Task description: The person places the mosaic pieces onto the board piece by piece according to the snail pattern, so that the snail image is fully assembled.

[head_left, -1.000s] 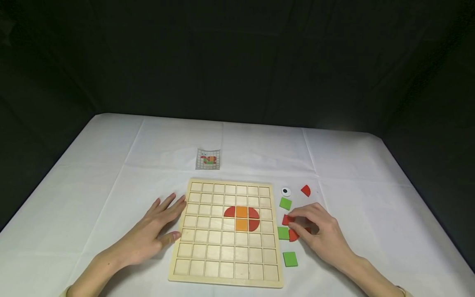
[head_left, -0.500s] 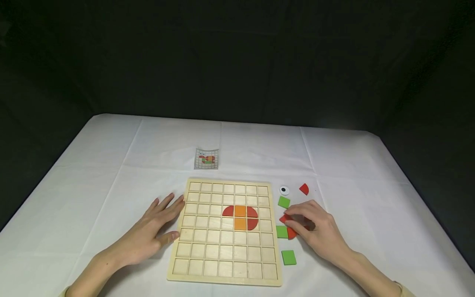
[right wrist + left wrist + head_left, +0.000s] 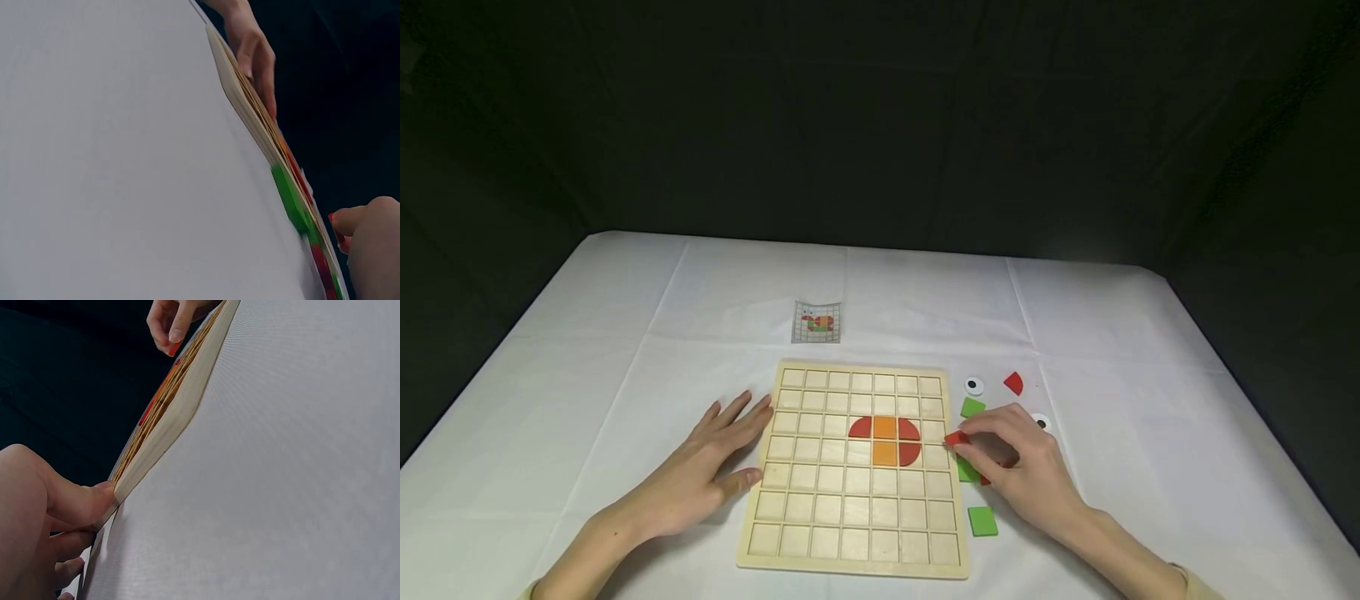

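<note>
So you've got the white tablecloth (image 3: pixel 625 350) under everything, then the wooden grid board (image 3: pixel 820 500) sitting square in front of you with a little cluster already seated near its middle: two orange squares (image 3: pixel 884 439) flanked by red quarter-rounds (image 3: pixel 910 442). Your left hand (image 3: pixel 715 467) is lying flat and relaxed against the board's left edge, fingers spread, thumb against the rim in the left wrist view, which is a good brace. Your right hand (image 3: pixel 1015 467) has a small red piece (image 3: pixel 957 437) pinched between thumb and fingertips, lifted just at the board's right edge, near the row where the cluster sits. My take: keep the pinch light and high on the piece's edges so you can see which way its curve faces, check it against the pattern card (image 3: pixel 816 322) up behind the board, then lower it flat so it drops into its cell instead of catching a divider. The loose stuff is all right of the board around your right hand: green squares (image 3: pixel 982 521), a red quarter (image 3: pixel 1014 382) and the two eye discs (image 3: pixel 973 385).
</note>
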The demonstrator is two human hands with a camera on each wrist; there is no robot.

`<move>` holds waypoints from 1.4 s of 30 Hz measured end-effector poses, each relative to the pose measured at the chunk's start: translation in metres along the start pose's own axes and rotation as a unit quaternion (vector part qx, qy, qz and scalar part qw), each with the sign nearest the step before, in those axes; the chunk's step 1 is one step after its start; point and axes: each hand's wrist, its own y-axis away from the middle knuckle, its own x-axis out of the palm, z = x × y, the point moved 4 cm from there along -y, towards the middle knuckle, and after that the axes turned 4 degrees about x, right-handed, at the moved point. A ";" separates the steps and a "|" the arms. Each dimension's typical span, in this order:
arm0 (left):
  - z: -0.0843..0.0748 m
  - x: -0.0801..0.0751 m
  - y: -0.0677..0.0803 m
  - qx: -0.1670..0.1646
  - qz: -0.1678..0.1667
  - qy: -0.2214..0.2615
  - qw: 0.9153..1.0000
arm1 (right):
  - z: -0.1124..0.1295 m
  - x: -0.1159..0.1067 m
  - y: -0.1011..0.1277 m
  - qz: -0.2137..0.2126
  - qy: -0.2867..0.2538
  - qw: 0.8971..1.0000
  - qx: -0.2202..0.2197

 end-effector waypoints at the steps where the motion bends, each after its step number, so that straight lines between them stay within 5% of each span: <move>1: 0.000 0.000 0.000 0.000 0.000 0.000 1.000 | 0.003 0.003 -0.001 0.001 -0.007 1.000 -0.004; 9: 0.001 0.001 0.001 -0.001 -0.002 0.000 1.000 | 0.021 0.029 -0.007 0.019 -0.044 0.998 -0.048; 21: 0.000 0.001 0.001 -0.001 -0.003 -0.003 1.000 | 0.037 0.055 -0.016 0.063 -0.011 0.997 -0.040; 42: -0.001 0.000 0.001 0.007 -0.005 -0.010 1.000 | 0.051 0.073 -0.028 0.064 -0.010 0.997 -0.049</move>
